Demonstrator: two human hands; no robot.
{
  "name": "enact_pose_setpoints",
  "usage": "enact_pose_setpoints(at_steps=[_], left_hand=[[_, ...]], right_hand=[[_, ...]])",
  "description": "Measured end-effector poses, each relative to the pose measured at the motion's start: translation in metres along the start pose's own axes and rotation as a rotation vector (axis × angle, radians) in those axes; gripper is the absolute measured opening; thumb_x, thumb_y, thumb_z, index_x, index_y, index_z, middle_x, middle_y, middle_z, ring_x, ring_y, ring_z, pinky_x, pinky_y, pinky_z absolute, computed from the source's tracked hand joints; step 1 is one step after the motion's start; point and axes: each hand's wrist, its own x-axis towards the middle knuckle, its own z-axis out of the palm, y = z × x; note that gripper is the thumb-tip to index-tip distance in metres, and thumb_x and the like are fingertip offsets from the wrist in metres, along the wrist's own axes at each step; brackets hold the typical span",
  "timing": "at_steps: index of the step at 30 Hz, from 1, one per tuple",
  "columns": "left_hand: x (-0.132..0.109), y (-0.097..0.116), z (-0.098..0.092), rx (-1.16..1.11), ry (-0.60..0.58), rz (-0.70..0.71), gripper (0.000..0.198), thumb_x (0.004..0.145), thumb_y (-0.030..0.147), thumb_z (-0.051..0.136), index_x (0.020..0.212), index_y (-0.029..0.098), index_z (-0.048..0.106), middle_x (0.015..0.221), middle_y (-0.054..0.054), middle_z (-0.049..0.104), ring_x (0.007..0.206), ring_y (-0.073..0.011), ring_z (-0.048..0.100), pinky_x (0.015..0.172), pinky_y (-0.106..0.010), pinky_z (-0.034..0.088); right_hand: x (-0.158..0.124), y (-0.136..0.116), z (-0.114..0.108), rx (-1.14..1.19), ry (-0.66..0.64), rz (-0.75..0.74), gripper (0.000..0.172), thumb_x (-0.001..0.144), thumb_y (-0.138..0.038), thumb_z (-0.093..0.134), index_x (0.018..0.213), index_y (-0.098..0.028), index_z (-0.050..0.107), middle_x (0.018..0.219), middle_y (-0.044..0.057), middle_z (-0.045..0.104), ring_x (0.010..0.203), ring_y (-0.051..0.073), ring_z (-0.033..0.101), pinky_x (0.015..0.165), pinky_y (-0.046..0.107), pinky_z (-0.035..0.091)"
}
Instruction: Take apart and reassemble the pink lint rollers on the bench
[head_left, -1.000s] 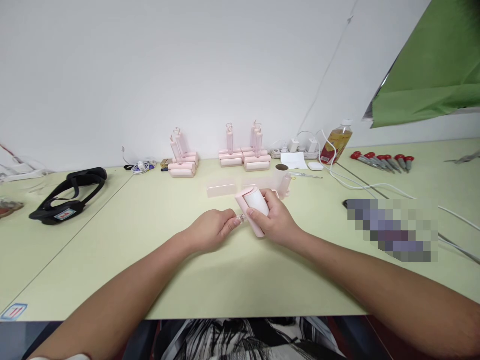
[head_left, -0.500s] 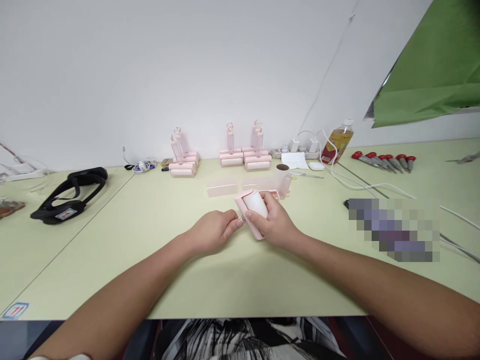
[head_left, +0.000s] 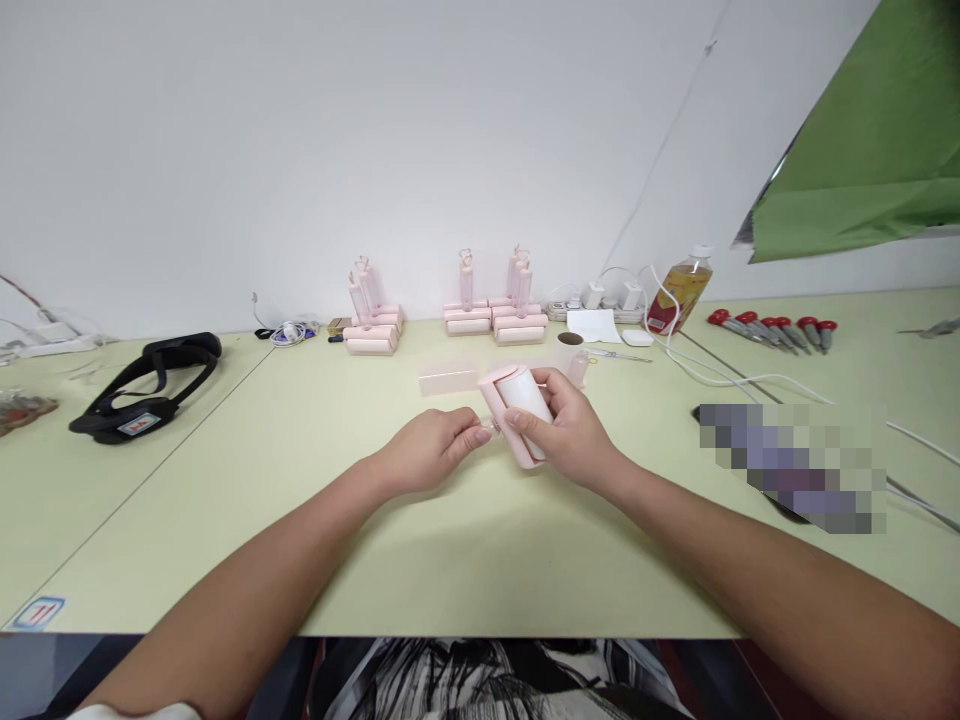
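My right hand (head_left: 574, 430) is wrapped round a pink lint roller (head_left: 504, 415), thumb on its white roll (head_left: 527, 405). The roller is held tilted over the table. At its left side my left hand (head_left: 435, 447) is closed on a short clear piece (head_left: 491, 426), which looks like the roller's handle; most of it is hidden in the fingers. Just beyond the hands lie a clear pink cover (head_left: 448, 379), a cardboard core or cup with a brown top (head_left: 570, 340) and a pale pink translucent part (head_left: 577, 368), partly covered by my right hand.
Several pink lint rollers with upright handles (head_left: 370, 340) stand along the wall. A black headset (head_left: 142, 390) lies left. To the right are a drink bottle (head_left: 679, 292), red-capped tools (head_left: 772, 328), white cables (head_left: 705, 372), a power strip (head_left: 559, 310) and a blurred-out object (head_left: 787, 465).
The lint roller and my right hand have shifted slightly right and up. The gap between my left fingers and the roller has widened a little, showing more of the clear piece. The view shifted slightly.
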Motion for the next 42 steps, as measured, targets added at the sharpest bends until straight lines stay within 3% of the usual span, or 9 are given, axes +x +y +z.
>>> enact_pose_setpoints(at_steps=[4,7,12,15,19,23,27,34,42], left_hand=[[0.001,-0.003,0.001,-0.336,0.079,-0.018,0.045,0.092,0.057,0.036,0.070,0.019,0.045,0.060,0.003,0.045,0.053,-0.0112,0.042,0.051,-0.025,0.033],[0.005,-0.007,0.005,-0.702,0.257,-0.074,0.047,0.092,0.060,0.034,0.079,0.018,0.051,0.067,0.001,0.051,0.056,-0.0114,0.048,0.053,-0.024,0.039],[0.012,-0.006,0.024,-0.891,0.387,-0.089,0.050,0.087,0.062,0.045,0.098,0.017,0.063,0.096,-0.007,0.063,0.086,-0.0177,0.058,0.078,-0.031,0.047],[0.012,-0.006,0.032,-0.760,0.311,-0.050,0.050,0.092,0.059,0.037,0.099,0.017,0.064,0.093,-0.007,0.064,0.085,-0.0190,0.058,0.081,-0.035,0.047],[0.016,-0.027,0.024,-0.181,0.296,0.136,0.040,0.095,0.047,0.037,0.102,0.020,0.066,0.109,-0.010,0.059,0.108,-0.0243,0.051,0.099,-0.042,0.040],[0.026,-0.067,0.008,0.289,0.441,-0.102,0.043,0.086,0.039,0.053,0.126,0.022,0.056,0.138,-0.015,0.042,0.128,-0.0358,0.036,0.104,-0.055,0.031],[0.033,-0.097,0.001,0.307,0.376,-0.254,0.070,0.084,0.040,0.054,0.147,0.024,0.029,0.154,-0.015,0.021,0.139,-0.0403,0.021,0.106,-0.058,0.027],[0.034,-0.104,0.001,0.157,0.410,-0.215,0.041,0.079,0.026,0.054,0.120,0.021,0.055,0.123,-0.014,0.057,0.118,-0.0342,0.049,0.098,-0.048,0.037],[0.038,-0.101,-0.001,-0.462,0.698,-0.391,0.029,0.073,0.037,0.064,0.095,0.020,0.054,0.097,-0.006,0.061,0.085,-0.0199,0.058,0.075,-0.033,0.045]], right_hand=[[0.003,0.000,-0.006,0.232,-0.059,-0.001,0.041,0.081,-0.049,0.063,0.109,-0.022,0.050,0.089,0.004,0.062,0.075,0.018,0.060,0.062,0.030,0.049],[0.004,0.005,-0.004,0.418,-0.069,0.020,0.036,0.086,-0.053,0.053,0.106,-0.022,0.052,0.095,0.005,0.061,0.077,0.017,0.059,0.063,0.031,0.051],[-0.010,0.014,0.018,0.395,-0.361,0.060,0.039,0.084,-0.049,0.061,0.108,-0.020,0.052,0.091,0.005,0.060,0.076,0.016,0.059,0.066,0.033,0.052],[-0.017,0.013,0.027,0.355,-0.434,0.128,0.036,0.082,-0.044,0.064,0.105,-0.020,0.051,0.078,0.000,0.057,0.061,0.012,0.056,0.054,0.027,0.048],[-0.014,0.012,0.025,0.308,-0.334,0.217,0.030,0.082,-0.041,0.064,0.099,-0.020,0.050,0.065,-0.005,0.054,0.053,0.010,0.055,0.050,0.024,0.047],[-0.009,0.013,0.022,0.354,-0.269,0.303,0.036,0.081,-0.045,0.064,0.101,-0.021,0.047,0.077,-0.003,0.060,0.051,0.011,0.059,0.048,0.026,0.049],[-0.011,0.014,0.023,0.343,-0.330,0.356,0.034,0.085,-0.049,0.059,0.100,-0.021,0.046,0.076,-0.002,0.063,0.042,0.009,0.055,0.043,0.024,0.044],[-0.014,0.023,0.025,0.325,-0.433,0.401,0.032,0.089,-0.049,0.054,0.105,-0.021,0.048,0.082,0.001,0.067,0.042,0.009,0.056,0.044,0.023,0.039],[-0.012,0.024,0.024,0.402,-0.435,0.493,0.031,0.087,-0.048,0.056,0.101,-0.021,0.049,0.077,0.000,0.067,0.040,0.009,0.052,0.046,0.028,0.049]])
